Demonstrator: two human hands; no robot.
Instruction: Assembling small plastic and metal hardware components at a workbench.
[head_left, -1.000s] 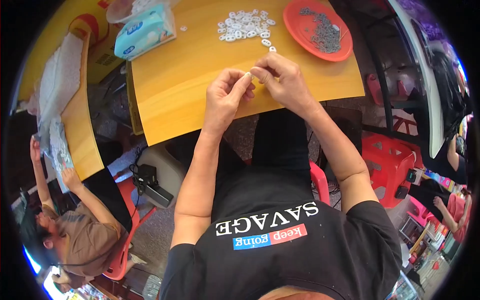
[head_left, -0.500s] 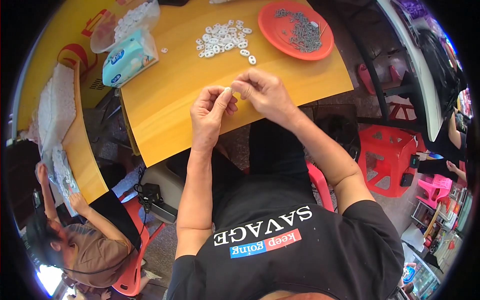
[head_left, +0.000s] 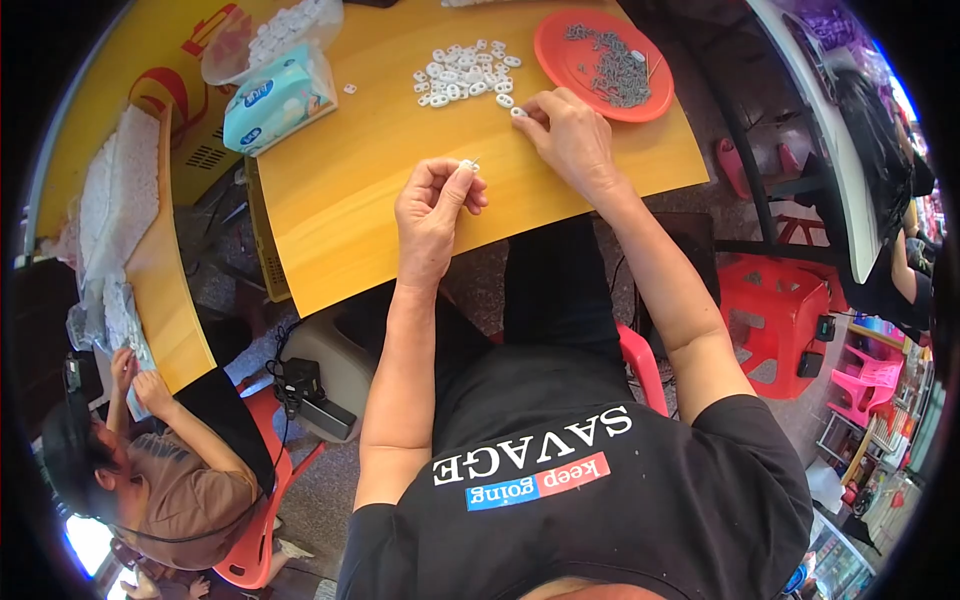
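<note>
My left hand [head_left: 432, 215] is raised over the near part of the table, its thumb and fingers pinching a small white plastic piece [head_left: 467, 165] with a thin metal pin sticking out. Most of that piece is hidden by the fingertips. Farther right, my right hand [head_left: 572, 138] reaches over the tabletop, with thumb and forefinger closed on the edge of a white oval two-hole piece [head_left: 518, 113]. Just beyond lies a loose heap of similar two-hole pieces [head_left: 465, 72].
A red plate [head_left: 560, 60] of grey metal screws stands at the far right of the wooden table [head_left: 350, 220]. Far left are a tissue pack [head_left: 280, 105] and a clear bag of white pieces [head_left: 290, 35]. Another person [head_left: 170, 480] sits at a side table on the left.
My right hand has left my left hand and moved right and away to the nearest loose white piece. The left hand keeps its pinch; a pin now shows there. The view has shifted slightly.
</note>
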